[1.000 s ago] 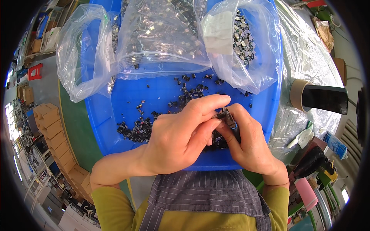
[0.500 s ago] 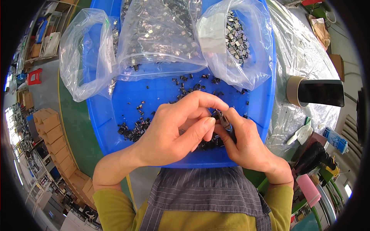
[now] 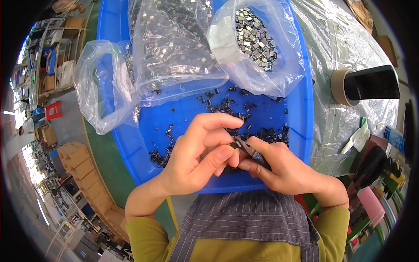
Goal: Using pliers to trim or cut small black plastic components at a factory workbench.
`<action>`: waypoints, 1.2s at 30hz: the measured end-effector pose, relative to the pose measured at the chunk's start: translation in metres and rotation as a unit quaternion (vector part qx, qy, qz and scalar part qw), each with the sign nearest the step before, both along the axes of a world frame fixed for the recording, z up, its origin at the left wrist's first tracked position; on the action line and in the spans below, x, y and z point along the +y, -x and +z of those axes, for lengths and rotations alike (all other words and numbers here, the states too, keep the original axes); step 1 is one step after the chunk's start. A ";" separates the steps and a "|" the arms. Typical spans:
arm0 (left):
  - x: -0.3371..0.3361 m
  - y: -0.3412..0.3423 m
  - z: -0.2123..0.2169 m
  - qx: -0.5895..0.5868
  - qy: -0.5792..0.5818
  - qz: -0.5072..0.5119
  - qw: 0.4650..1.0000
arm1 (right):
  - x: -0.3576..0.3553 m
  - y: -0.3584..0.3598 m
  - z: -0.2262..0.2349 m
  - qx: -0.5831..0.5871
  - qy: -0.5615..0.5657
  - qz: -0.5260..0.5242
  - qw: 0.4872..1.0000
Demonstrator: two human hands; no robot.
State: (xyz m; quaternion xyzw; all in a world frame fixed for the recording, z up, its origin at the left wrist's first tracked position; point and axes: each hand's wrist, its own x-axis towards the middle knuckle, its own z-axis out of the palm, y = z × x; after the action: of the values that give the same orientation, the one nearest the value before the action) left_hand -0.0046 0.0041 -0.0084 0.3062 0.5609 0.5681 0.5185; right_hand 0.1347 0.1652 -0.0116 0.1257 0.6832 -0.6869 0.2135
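Observation:
My right hand [image 3: 283, 168] is closed round a small pair of pliers [image 3: 248, 149] with dark handles, its metal jaws toward my left hand. Between the thumb and fingers of my left hand [image 3: 196, 157] is a small dark component [image 3: 235, 144], pinched at the tip of the jaws. Its finer shape is too small to make out. Both hands are over the near part of a blue tray [image 3: 174, 115]. Loose dark components [image 3: 224, 107] lie scattered on the tray bottom around and beyond my hands.
Clear plastic bags of small parts lie across the tray's far side: a left bag [image 3: 102, 89], a middle bag [image 3: 174, 48] and an open right bag [image 3: 283, 65]. On the silvery sheet [image 3: 323, 118] at right are a tape roll [image 3: 338, 87], a phone [image 3: 375, 83] and a white glove [image 3: 358, 139].
The view has shifted a little. The pliers' jaws have come up to the part in my left fingers, and the pliers show more fully. The right bag's mouth shows more of its contents.

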 end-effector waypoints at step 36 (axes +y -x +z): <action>0.008 0.004 0.006 -0.128 0.119 0.041 0.984 | 0.000 -0.002 -0.003 0.063 -0.038 -0.019 0.997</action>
State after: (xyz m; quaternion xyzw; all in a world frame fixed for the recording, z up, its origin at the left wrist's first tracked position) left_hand -0.0084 0.0116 -0.0020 0.1434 0.5659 0.5525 0.5949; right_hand 0.1363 0.1656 -0.0148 0.1035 0.7180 -0.6713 0.1520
